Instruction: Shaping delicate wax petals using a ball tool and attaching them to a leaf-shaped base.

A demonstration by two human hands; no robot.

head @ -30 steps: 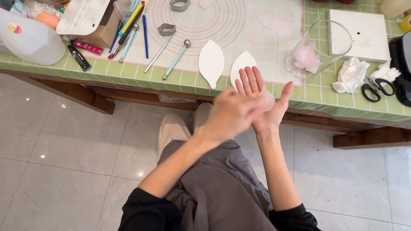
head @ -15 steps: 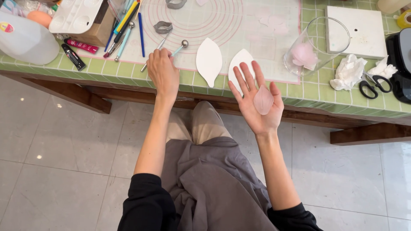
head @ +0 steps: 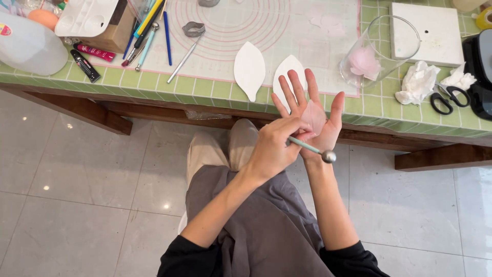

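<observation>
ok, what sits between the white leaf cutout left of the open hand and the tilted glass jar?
Head view: a second white leaf cutout, partly hidden by the right hand's fingers, on the pink-ringed mat.

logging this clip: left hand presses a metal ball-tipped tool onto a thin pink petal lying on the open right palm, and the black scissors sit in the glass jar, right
Not quite. The head view shows the black scissors on the green tiled table beside the clear glass jar, not inside it. The rest holds: left hand, metal ball-tipped tool, thin pink petal, right palm.

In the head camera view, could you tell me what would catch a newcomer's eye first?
The open right hand at the table edge, a pale pink petal on its palm. The left hand presses a ball-ended metal tool against it. Behind, two white leaf shapes lie on a pink-ringed mat.
</observation>
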